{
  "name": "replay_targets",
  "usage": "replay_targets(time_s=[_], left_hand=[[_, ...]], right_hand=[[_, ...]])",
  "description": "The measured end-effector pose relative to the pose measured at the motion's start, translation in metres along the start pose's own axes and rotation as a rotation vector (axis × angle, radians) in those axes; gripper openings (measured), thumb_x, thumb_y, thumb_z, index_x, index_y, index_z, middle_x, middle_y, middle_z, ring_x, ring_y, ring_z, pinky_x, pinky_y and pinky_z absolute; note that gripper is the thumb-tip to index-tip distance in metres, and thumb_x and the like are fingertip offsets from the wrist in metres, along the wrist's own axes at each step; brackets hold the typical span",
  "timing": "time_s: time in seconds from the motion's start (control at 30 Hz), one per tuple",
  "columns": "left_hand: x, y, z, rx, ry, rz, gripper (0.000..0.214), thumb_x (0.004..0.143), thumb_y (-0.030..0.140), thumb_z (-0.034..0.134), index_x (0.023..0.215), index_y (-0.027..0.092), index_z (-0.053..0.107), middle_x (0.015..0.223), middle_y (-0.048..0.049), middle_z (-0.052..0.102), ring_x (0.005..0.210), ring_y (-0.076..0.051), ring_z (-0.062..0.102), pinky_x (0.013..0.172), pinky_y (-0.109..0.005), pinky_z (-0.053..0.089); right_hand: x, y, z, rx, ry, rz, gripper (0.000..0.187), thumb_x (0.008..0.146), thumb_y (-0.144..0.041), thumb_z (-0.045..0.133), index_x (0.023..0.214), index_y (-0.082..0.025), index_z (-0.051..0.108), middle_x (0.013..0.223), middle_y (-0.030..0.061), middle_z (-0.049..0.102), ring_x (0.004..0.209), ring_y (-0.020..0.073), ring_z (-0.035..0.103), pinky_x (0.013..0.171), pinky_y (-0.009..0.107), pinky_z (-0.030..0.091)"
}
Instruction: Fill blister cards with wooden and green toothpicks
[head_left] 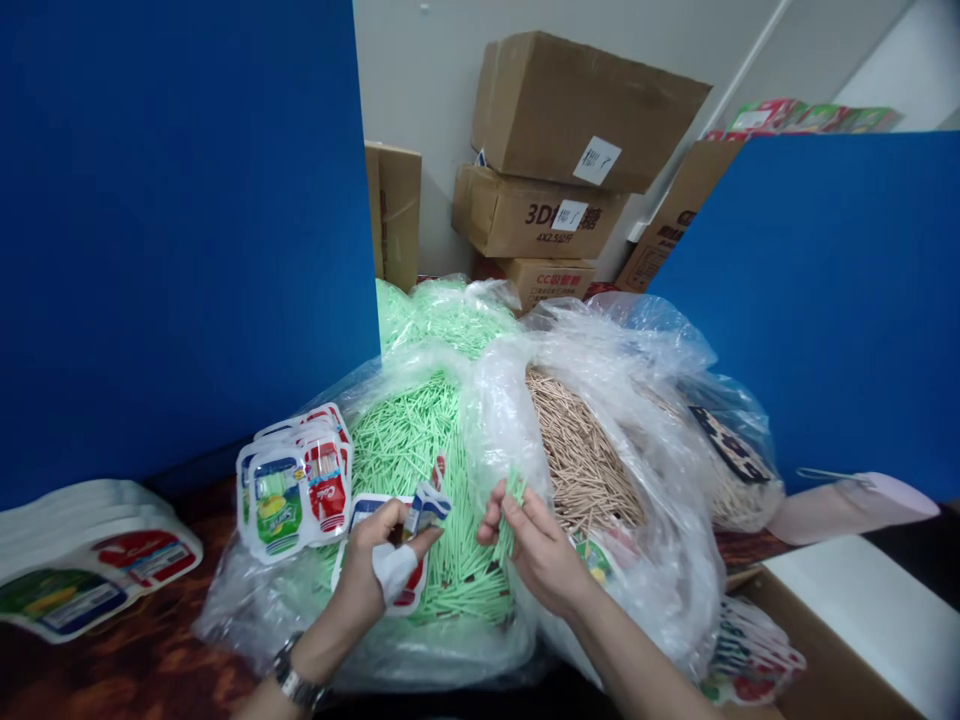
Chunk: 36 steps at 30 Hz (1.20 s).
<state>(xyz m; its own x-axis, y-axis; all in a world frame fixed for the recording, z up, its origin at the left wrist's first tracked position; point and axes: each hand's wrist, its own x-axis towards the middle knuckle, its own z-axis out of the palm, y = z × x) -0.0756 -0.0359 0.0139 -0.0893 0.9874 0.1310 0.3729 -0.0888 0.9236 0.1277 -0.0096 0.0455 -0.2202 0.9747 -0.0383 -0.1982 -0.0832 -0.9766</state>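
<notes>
Between the thumb and fingers of my left hand (367, 575) is a printed candy packet (412, 595), its upper flap bent open and showing blue and white. A white wrap covers part of that hand's thumb. My right hand (544, 550) is closed around a small bunch of green candy sticks (504, 540), just right of the packet. Both hands are over a clear plastic bag filled with loose green sticks (409, 430). Beside it, another open bag holds brown sticks (581, 450). Filled packets (277, 505) with green and brown sticks lie stacked left of my left hand.
A stack of flat printed packets (142, 565) lies at far left. Blue panels (180, 220) flank both sides. Cardboard boxes (555, 210) are piled at the back. At right are a pale pink scoop-like container (862, 508) and an open carton (832, 630) with packets.
</notes>
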Motion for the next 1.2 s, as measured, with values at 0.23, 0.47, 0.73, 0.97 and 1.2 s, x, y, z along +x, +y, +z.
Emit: replay_targets(time_s=[0.23, 0.47, 0.73, 0.97, 1.2], left_hand=[[-0.005, 0.016, 0.019, 0.181, 0.055, 0.229, 0.029, 0.081, 0.026, 0.065, 0.062, 0.021, 0.043, 0.061, 0.0044, 0.044, 0.057, -0.013, 0.044, 0.054, -0.024, 0.033], [-0.005, 0.019, 0.026, 0.201, 0.090, 0.365, 0.025, 0.082, 0.019, 0.061, 0.063, 0.022, 0.044, 0.060, 0.0036, 0.046, 0.055, -0.014, 0.046, 0.053, -0.024, 0.033], [-0.009, 0.014, 0.027, 0.223, 0.045, 0.396, 0.020, 0.085, 0.019, 0.059, 0.070, 0.021, 0.047, 0.065, 0.0020, 0.049, 0.060, -0.015, 0.048, 0.056, -0.026, 0.035], [-0.010, 0.013, 0.028, 0.208, 0.021, 0.411, 0.016, 0.087, 0.018, 0.057, 0.074, 0.021, 0.048, 0.069, 0.0004, 0.050, 0.064, -0.016, 0.049, 0.058, -0.027, 0.036], [-0.006, 0.019, 0.023, 0.179, 0.012, 0.448, 0.017, 0.088, 0.016, 0.058, 0.076, 0.020, 0.047, 0.070, 0.0005, 0.051, 0.065, -0.016, 0.049, 0.059, -0.026, 0.036]], right_hand=[[0.009, -0.046, 0.039, 0.167, 0.090, -0.355, 0.014, 0.097, -0.041, 0.041, 0.100, -0.028, 0.045, 0.079, -0.0038, 0.052, 0.076, 0.0141, 0.062, 0.084, 0.042, 0.050], [0.011, -0.035, 0.054, -0.014, 0.093, -0.420, 0.018, 0.097, -0.040, 0.040, 0.092, -0.024, 0.046, 0.085, 0.0005, 0.055, 0.082, 0.0156, 0.060, 0.084, 0.039, 0.051], [0.008, -0.032, 0.051, -0.162, 0.027, -0.472, 0.018, 0.099, -0.035, 0.036, 0.093, -0.023, 0.048, 0.086, -0.0002, 0.053, 0.083, 0.0146, 0.063, 0.089, 0.041, 0.049], [0.005, -0.025, 0.049, -0.405, 0.110, -0.522, 0.020, 0.100, -0.032, 0.031, 0.096, -0.024, 0.048, 0.089, 0.0027, 0.057, 0.113, 0.0198, 0.053, 0.104, 0.047, 0.036], [-0.002, -0.017, 0.039, -0.612, 0.018, -0.507, 0.026, 0.098, -0.037, 0.035, 0.117, -0.023, 0.048, 0.137, 0.0105, 0.047, 0.136, 0.0260, 0.031, 0.110, 0.053, 0.027]])
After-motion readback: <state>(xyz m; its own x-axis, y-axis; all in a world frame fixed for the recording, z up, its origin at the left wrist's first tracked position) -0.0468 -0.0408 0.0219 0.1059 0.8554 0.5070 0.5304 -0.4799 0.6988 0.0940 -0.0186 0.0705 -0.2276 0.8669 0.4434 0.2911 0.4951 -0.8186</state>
